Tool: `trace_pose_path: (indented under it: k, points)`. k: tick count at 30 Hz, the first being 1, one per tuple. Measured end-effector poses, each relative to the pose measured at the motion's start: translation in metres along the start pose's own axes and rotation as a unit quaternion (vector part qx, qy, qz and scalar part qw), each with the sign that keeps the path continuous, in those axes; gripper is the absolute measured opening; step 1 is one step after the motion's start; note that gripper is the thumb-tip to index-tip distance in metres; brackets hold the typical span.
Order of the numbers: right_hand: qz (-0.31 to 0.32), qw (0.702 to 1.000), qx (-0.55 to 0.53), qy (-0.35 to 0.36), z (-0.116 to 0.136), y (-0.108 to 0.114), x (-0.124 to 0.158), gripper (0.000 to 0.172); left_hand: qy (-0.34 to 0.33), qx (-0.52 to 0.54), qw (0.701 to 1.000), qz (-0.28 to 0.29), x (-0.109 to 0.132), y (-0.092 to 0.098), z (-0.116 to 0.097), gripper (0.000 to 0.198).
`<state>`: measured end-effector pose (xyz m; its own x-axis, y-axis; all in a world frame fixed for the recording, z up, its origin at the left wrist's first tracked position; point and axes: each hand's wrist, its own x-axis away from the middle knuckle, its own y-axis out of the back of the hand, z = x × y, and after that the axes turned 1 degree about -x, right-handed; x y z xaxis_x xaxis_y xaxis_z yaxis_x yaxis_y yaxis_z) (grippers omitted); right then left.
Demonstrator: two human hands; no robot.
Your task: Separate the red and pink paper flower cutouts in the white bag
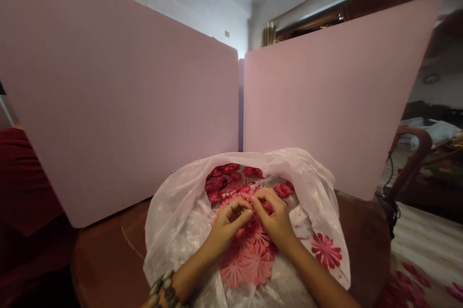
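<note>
A white plastic bag (173, 211) lies wide open, with dark red flower pieces (220, 180) at its back and pink petal cut-outs (249, 264) nearer me. Over these, my left hand (231, 223), wearing a ring, has its thumb and fingers bent together. My right hand (272, 214) meets it fingertip to fingertip, in a pinch. Whatever lies between the fingertips is too small to make out against the pink pieces. One separate pink flower (326, 250) rests on the bag to the right of my right forearm.
Two large pink panels (137, 96) stand behind the bag on a brown round table (108, 255). A person's red clothing (27, 178) shows at the left. At the right are a wooden chair (415, 137) and red petals (408, 284) on the floor.
</note>
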<state>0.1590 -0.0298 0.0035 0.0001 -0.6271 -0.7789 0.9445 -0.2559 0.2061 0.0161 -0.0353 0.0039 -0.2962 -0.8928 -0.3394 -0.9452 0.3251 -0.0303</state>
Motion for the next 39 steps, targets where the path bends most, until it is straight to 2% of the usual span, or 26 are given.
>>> trace_pose_path:
  k: [5, 10, 17, 25, 33, 39]
  points:
    - [0.062, 0.995, -0.073, -0.021, 0.0009, -0.0019, 0.0002, 0.02, 0.009, 0.03, 0.999, -0.024, -0.0026, 0.0021, 0.0055, 0.033]
    - [0.059, 0.99, -0.111, -0.062, 0.0019, -0.0003, -0.0028, 0.03, 0.026, 0.037, 0.999, -0.02, -0.001, 0.0012, 0.0019, 0.034]
    - [0.086, 0.978, -0.154, -0.112, 0.0042, 0.002, -0.0049, 0.029, 0.024, 0.037, 0.999, -0.017, 0.0, 0.0003, 0.0031, 0.034]
    - [0.097, 0.974, -0.162, -0.128, 0.0056, 0.0028, -0.0046, 0.026, 0.01, -0.006, 1.0, -0.007, 0.0018, 0.0017, 0.0021, 0.034]
    - [0.1, 0.978, -0.146, -0.113, 0.0049, 0.0022, -0.0039, 0.027, -0.022, -0.043, 0.998, -0.049, 0.002, 0.0038, 0.0034, 0.036]
    - [0.095, 0.964, -0.195, -0.153, 0.0042, 0.0034, -0.0061, 0.031, 0.006, 0.0, 1.0, -0.006, 0.0017, 0.0031, 0.0041, 0.035]
